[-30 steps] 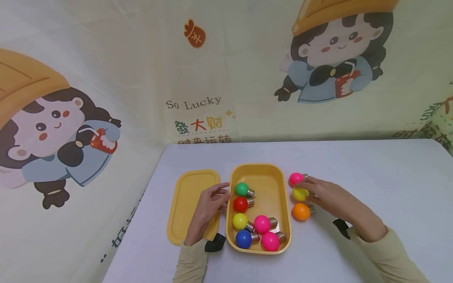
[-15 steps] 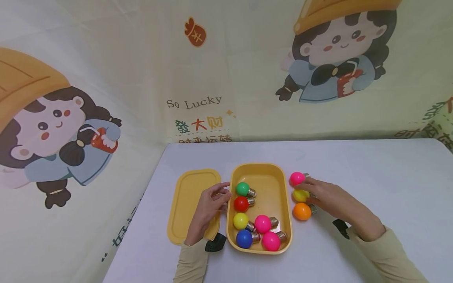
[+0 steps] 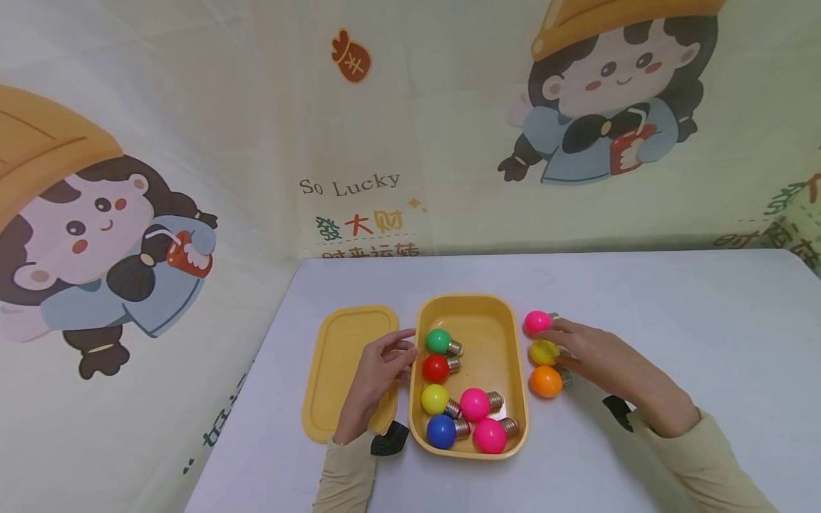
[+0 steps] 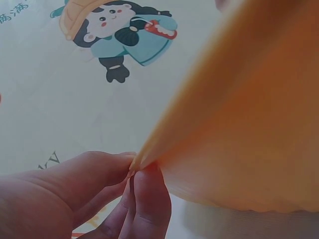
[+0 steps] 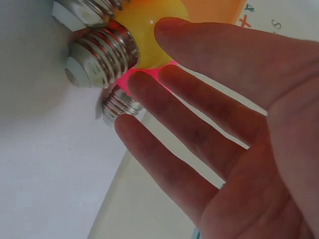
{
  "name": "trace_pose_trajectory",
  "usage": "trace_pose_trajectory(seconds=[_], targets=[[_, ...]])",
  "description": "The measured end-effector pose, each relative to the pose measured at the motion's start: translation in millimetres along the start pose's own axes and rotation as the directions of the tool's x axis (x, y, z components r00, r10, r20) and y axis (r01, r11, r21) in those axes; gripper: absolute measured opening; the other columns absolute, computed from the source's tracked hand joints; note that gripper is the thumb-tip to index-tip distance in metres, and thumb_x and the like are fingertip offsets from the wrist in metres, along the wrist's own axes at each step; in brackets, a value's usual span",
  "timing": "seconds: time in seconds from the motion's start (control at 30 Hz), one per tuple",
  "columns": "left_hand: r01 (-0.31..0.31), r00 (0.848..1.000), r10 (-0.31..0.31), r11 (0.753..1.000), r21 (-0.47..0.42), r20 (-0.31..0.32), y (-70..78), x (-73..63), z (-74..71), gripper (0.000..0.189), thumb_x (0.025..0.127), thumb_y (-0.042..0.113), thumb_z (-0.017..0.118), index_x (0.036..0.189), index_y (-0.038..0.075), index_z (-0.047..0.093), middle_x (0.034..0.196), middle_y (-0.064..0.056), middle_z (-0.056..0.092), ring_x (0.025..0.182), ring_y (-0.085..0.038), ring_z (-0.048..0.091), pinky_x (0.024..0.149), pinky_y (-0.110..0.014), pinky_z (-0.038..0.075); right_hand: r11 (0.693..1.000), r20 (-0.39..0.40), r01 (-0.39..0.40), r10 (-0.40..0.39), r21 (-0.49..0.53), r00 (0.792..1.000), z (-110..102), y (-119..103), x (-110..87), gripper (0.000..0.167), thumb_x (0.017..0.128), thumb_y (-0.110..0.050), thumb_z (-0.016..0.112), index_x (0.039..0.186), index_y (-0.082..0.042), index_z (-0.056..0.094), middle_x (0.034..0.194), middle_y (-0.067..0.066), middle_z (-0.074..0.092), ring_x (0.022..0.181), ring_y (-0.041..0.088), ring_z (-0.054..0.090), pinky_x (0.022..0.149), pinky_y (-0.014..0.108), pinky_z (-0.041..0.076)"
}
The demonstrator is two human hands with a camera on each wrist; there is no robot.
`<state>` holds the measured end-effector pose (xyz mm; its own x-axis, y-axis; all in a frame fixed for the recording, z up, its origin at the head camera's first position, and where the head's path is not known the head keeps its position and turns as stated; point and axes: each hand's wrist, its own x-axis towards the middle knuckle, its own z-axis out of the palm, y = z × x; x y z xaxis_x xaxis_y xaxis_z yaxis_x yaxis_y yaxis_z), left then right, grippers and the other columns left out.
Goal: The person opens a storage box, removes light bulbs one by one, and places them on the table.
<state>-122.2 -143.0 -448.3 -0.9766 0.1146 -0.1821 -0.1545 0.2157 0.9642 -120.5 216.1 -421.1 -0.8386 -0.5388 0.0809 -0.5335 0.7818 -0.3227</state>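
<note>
Nearest to the person I see the beige fabric sleeves (image 3: 346, 474), w/ a black strap (image 3: 389, 439) by the L wrist. Then comes the yellow plastic box w/ rounded corners (image 3: 471, 457), on the table: at its near end lie a blue round bulb (image 3: 441, 432) & a hot-pink round bulb (image 3: 490, 435), behind them a yellow round bulb (image 3: 435, 399) & another pink bulb (image 3: 474, 404), then a red round bulb (image 3: 436, 368), then a green round bulb (image 3: 439, 341), all w/ silver screw bases. The L hand (image 3: 385, 363) pinches the box's L rim betw. thumb & fingers, partly covering the flat yellow plastic lid (image 3: 340, 356). R of the box, an orange round bulb (image 3: 546, 382) lies first, next the lemon-yellow round bulb (image 3: 544, 352). The R hand (image 3: 590, 353) is at this one, fairly open, fingers almost straight & spread, thumb tip over the globe; if it presses, I can't tell. Just beyond is a third pink bulb (image 3: 536, 323), then bare white table (image 3: 673, 285) & pale cartoon-printed cloth (image 3: 462, 142).
</note>
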Motion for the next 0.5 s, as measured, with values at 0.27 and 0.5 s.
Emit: trace_pose_trajectory(seconds=[0.27,0.5], targets=[[0.004,1.0,-0.004,1.0,-0.003,0.002,1.6,-0.3,-0.7,0.044,0.093,0.021,0.071,0.135,0.009,0.061,0.107,-0.014,0.064,0.082,-0.027,0.069,0.072,-0.026,0.06,0.999,0.0,-0.025,0.025,-0.023,1.0,-5.9,-8.0,2.2,0.051,0.075,-0.005,0.085,0.123,-0.006,0.067,0.121,0.015,0.066,0.109,0.036,0.065,0.081,0.048,0.059],[0.007,1.0,-0.007,1.0,0.001,0.002,1.9,-0.4,-0.7,0.044,0.093,0.02,0.07,0.135,0.009,0.061,0.107,-0.014,0.064,0.08,-0.022,0.068,0.073,-0.027,0.06,1.0,-0.035,0.006,-0.006,-0.007,0.999,-10.5,-20.5,4.3,0.047,0.075,-0.008,0.085,0.119,-0.009,0.069,0.118,0.01,0.066,0.106,0.029,0.066,0.08,0.042,0.06]])
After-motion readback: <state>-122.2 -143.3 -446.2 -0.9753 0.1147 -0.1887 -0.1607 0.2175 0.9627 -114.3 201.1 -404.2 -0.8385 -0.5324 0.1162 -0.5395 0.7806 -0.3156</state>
